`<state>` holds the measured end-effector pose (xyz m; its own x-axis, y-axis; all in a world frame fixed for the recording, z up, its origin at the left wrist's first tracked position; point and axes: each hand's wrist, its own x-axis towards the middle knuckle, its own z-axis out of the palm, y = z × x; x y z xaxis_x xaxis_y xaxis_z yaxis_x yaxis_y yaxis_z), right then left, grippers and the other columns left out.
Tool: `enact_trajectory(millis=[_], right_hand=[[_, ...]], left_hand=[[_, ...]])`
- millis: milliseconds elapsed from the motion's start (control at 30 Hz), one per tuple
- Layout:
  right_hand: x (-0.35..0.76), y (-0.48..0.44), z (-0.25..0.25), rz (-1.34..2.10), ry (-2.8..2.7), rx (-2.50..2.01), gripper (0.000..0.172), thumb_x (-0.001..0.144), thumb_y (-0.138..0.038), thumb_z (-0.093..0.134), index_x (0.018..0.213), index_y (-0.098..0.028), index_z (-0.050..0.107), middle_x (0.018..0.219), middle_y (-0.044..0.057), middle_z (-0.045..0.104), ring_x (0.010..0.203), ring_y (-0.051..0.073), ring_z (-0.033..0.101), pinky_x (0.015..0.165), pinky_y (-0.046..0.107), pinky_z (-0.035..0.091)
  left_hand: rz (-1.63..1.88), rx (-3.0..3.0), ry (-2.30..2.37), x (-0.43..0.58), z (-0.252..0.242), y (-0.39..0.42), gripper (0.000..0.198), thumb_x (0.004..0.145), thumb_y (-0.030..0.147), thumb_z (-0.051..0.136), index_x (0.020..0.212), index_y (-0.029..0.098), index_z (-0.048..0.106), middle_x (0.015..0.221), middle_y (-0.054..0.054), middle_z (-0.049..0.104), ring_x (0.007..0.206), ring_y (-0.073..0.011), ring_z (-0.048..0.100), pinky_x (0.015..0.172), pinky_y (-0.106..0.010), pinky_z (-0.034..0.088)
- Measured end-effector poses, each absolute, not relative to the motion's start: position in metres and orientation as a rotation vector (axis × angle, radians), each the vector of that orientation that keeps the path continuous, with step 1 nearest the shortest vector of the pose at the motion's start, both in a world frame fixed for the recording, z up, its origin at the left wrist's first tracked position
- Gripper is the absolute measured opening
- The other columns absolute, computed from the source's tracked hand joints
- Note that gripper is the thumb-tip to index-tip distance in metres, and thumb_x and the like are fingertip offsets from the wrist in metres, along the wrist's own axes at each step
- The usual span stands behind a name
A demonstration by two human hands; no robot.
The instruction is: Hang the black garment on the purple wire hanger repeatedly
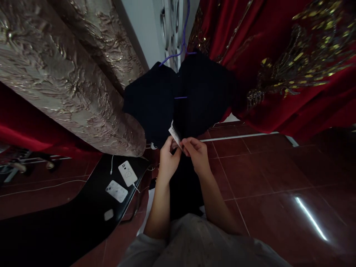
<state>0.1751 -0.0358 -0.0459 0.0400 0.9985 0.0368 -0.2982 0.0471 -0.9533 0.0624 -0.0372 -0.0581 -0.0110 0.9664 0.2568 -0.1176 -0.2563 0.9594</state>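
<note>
A dark navy garment (150, 100) hangs open at the front on a purple hanger (174, 55). Just in front of its lower part, a small white tag or card (174, 134) is held between both hands. My left hand (169, 154) closes around its lower left side, fingers curled. From the right, my right hand (196, 152) pinches the lower edge with thumb and fingers. Whether the tag is attached to the garment is hard to see in the dim light.
Beige embossed fabric (91, 85) hangs at the left, and red cloth with gold sequins (300, 55) at the right. A black table (83, 207) at lower left bears a phone on a cable (128, 173), another phone (116, 191) and a small white case (108, 214). A white rail (250, 135) runs low above red floor tiles (261, 174).
</note>
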Motion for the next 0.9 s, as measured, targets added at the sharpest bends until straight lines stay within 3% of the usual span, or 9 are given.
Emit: enact_trajectory(millis=[100,267,333,433,533,600,667,767,900], right_hand=[[0.175,-0.034,-0.043,1.311,-0.959,-0.959,0.024,0.084,-0.041,0.072,0.079,-0.018,0.071,0.057,-0.004,0.052,0.050,0.007,0.041,0.051,0.023,0.032],[0.173,-0.032,-0.044,1.328,-0.875,-0.957,0.021,0.079,-0.033,0.067,0.066,-0.018,0.061,0.063,-0.003,0.057,0.047,0.005,0.040,0.048,0.022,0.027],[0.173,-0.032,-0.047,1.335,-0.902,-0.987,0.021,0.078,-0.032,0.065,0.064,-0.018,0.059,0.060,-0.003,0.054,0.048,0.006,0.040,0.049,0.022,0.028],[0.175,-0.032,-0.051,1.333,-0.992,-1.059,0.025,0.078,-0.034,0.064,0.061,-0.018,0.055,0.054,-0.004,0.049,0.050,0.007,0.040,0.050,0.022,0.029],[0.178,-0.033,-0.054,1.316,-1.062,-1.090,0.026,0.078,-0.034,0.062,0.060,-0.018,0.052,0.053,-0.004,0.048,0.051,0.008,0.040,0.051,0.022,0.029],[0.180,-0.035,-0.052,1.312,-1.107,-1.093,0.025,0.077,-0.033,0.062,0.059,-0.018,0.053,0.052,-0.004,0.048,0.051,0.008,0.039,0.051,0.023,0.027],[0.182,-0.037,-0.049,1.315,-1.143,-1.084,0.024,0.077,-0.031,0.061,0.059,-0.018,0.053,0.051,-0.005,0.046,0.051,0.008,0.038,0.051,0.023,0.026],[0.185,-0.039,-0.043,1.314,-1.188,-1.067,0.024,0.078,-0.028,0.061,0.059,-0.018,0.051,0.052,-0.005,0.045,0.051,0.007,0.037,0.052,0.023,0.026],[0.187,-0.041,-0.043,1.320,-1.191,-1.074,0.024,0.078,-0.027,0.062,0.059,-0.017,0.052,0.052,-0.005,0.045,0.051,0.007,0.036,0.051,0.022,0.025]], left_hand=[[1.518,1.074,0.904,0.065,-0.061,-0.032,0.030,0.090,0.024,0.071,0.119,0.020,0.065,0.105,-0.006,0.072,0.098,-0.0182,0.069,0.092,-0.029,0.054],[1.571,0.741,0.702,0.059,-0.066,-0.026,0.050,0.088,0.061,0.066,0.117,0.020,0.069,0.103,-0.009,0.073,0.088,-0.0221,0.071,0.082,-0.035,0.058],[1.582,0.758,0.748,0.056,-0.063,-0.028,0.044,0.083,0.055,0.075,0.109,0.019,0.072,0.094,-0.007,0.072,0.078,-0.0186,0.069,0.072,-0.029,0.056],[1.603,0.822,0.835,0.056,-0.047,-0.035,0.030,0.083,0.044,0.081,0.095,0.019,0.070,0.067,0.000,0.061,0.055,-0.0102,0.056,0.051,-0.020,0.044],[1.665,0.885,0.833,0.067,-0.019,-0.032,0.031,0.091,0.044,0.075,0.109,0.022,0.064,0.068,0.002,0.063,0.047,-0.0088,0.051,0.044,-0.019,0.038],[1.749,0.966,0.819,0.077,-0.002,-0.019,0.034,0.096,0.044,0.070,0.120,0.024,0.056,0.086,-0.002,0.071,0.059,-0.0112,0.063,0.054,-0.021,0.049],[1.836,1.104,0.812,0.085,0.008,-0.002,0.033,0.100,0.045,0.064,0.122,0.024,0.050,0.105,-0.006,0.072,0.084,-0.0162,0.072,0.077,-0.028,0.058],[1.885,1.390,0.930,0.089,0.010,0.022,0.030,0.102,0.045,0.061,0.115,0.022,0.048,0.115,-0.009,0.067,0.110,-0.0217,0.070,0.100,-0.036,0.054],[1.942,1.537,1.086,0.083,0.006,0.033,0.031,0.104,0.038,0.058,0.125,0.022,0.043,0.124,-0.011,0.062,0.119,-0.0238,0.066,0.105,-0.037,0.052]])
